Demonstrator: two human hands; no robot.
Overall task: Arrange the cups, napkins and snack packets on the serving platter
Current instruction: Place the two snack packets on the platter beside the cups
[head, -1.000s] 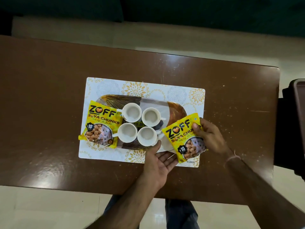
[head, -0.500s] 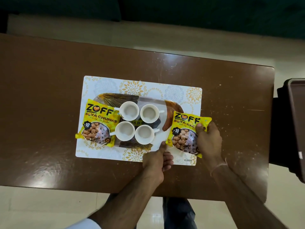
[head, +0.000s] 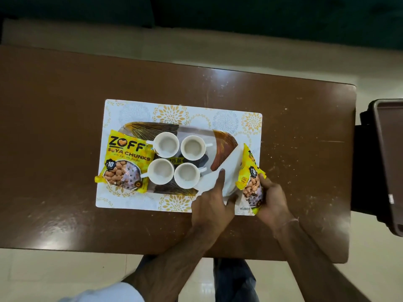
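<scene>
I'm tipping the yellow soya-chunks packet (head: 250,177) up on edge in my right hand (head: 271,200), where a moment ago it lay flat, and my left hand (head: 212,207) is pinching a white paper napkin (head: 226,171) onto the oval brown-and-gold platter (head: 224,144) underneath it.

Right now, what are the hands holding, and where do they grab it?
The right hand holds a tilted snack packet by its lower end. The left hand pinches a white napkin at its near edge.

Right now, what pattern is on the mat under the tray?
White with gold flower medallions, seen from the head camera: the placemat.
</scene>
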